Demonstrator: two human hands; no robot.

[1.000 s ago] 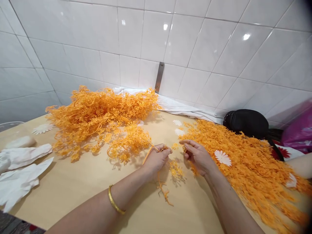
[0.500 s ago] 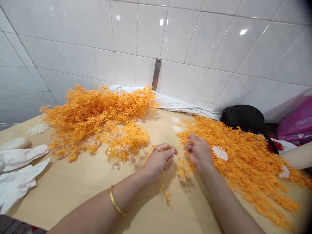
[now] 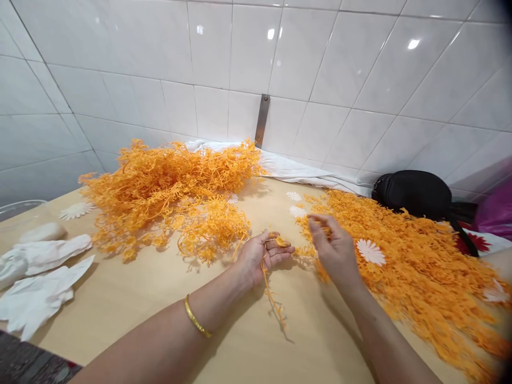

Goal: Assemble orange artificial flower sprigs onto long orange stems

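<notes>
My left hand (image 3: 262, 257) lies palm up on the light wooden table (image 3: 304, 341), its fingers curled around a small orange plastic sprig (image 3: 281, 242). A thin orange stem (image 3: 271, 296) hangs from that hand towards the tabletop. My right hand (image 3: 335, 248) is raised just to the right, its curled fingers over the edge of a spread orange mass (image 3: 416, 277). Whether those fingers hold a strand is hidden. A tangled orange heap (image 3: 168, 186) lies to the left of my hands. White paper daisy shapes (image 3: 370, 252) lie among the orange pieces.
Crumpled white gloves (image 3: 42, 256) lie at the table's left. A white cloth (image 3: 304, 175) runs along the tiled wall (image 3: 320, 58) behind. A black bag (image 3: 412, 192) and a magenta plastic bag (image 3: 496, 213) sit back right.
My left hand has rolled palm up, showing the small sprig in its fingers. My right hand has shifted slightly right and lifted. The view has tilted a little.
</notes>
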